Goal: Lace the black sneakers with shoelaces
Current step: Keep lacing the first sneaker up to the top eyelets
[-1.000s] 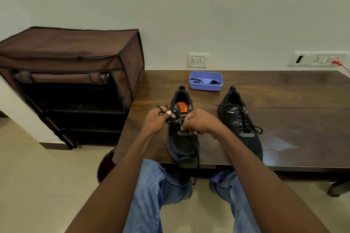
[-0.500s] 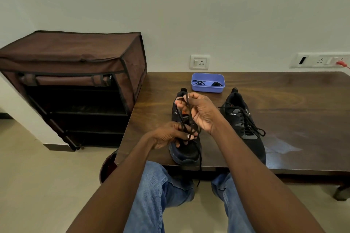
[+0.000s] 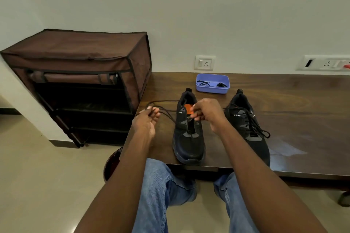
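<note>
Left hand [image 3: 145, 121] out sideways gripping shoelace [image 3: 166, 112]; right hand [image 3: 207, 112] over sneaker [image 3: 188, 138].

Readable text is limited to small white branding on the two black mesh sneakers. Left black sneaker with the orange insole [image 3: 188, 134]: white logo plus wordmark on the outer side panel by the eyelets, looks like "CLYMB", last letters soft. Right black laced sneaker [image 3: 248, 130]: same white logo and wordmark on the side panel facing the other shoe, again reads roughly "CLYMB"; a second white mark on its far side is too small to read. White wall sockets [image 3: 205, 63] carry no legible lettering.
</note>
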### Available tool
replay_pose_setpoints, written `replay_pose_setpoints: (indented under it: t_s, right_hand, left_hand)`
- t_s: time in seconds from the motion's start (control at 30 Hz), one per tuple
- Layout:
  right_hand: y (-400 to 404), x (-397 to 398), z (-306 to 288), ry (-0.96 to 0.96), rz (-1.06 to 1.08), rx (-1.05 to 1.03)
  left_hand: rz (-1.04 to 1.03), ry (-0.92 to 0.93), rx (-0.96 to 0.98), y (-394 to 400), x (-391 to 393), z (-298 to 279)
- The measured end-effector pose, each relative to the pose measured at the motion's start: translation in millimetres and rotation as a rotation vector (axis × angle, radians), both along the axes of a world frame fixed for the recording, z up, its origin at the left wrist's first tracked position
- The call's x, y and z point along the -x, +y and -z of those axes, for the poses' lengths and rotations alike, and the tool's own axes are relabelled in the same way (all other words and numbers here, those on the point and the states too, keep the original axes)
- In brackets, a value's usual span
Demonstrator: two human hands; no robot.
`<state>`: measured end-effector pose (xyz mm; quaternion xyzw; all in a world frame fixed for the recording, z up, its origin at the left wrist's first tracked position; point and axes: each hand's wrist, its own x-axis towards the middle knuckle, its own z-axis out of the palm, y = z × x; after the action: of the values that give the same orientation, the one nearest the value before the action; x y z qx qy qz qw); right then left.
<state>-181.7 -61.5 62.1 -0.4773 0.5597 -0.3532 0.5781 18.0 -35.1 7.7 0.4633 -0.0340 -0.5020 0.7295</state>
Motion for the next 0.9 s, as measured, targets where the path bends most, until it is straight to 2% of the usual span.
replay_pose_setpoints:
  t_s: [0.07, 0.13, 0.3, 0.5, 0.73, 0.9]
  right_hand:
    - [3, -10, 4, 0.178, -0.138, 0.005]
    - [4, -22, 13, 0.291, -0.210, 0.079]
    - [2, -44, 28, 0.429, -0.259, 0.248]
    - [10, -79, 38, 0.620, -0.433, 0.445]
    - [27, -124, 54, 0.730, -0.597, 0.520]
    - [33, -138, 71, 0.861, -0.758, 0.431]
  left_hand:
    - [-0.189, 0.055, -0.005, 1, -13, 5]
    - [-0.299, 0.012, -0.009, 5, -24, 8]
    - [-0.491, -0.271, -0.016, 21, -66, 14]
    - [-0.438, -0.709, -0.190, 48, -120, 9]
    - [-0.464, -0.886, -0.312, 79, -153, 12]
    - [-0.482, -0.935, -0.342, 90, -160, 31]
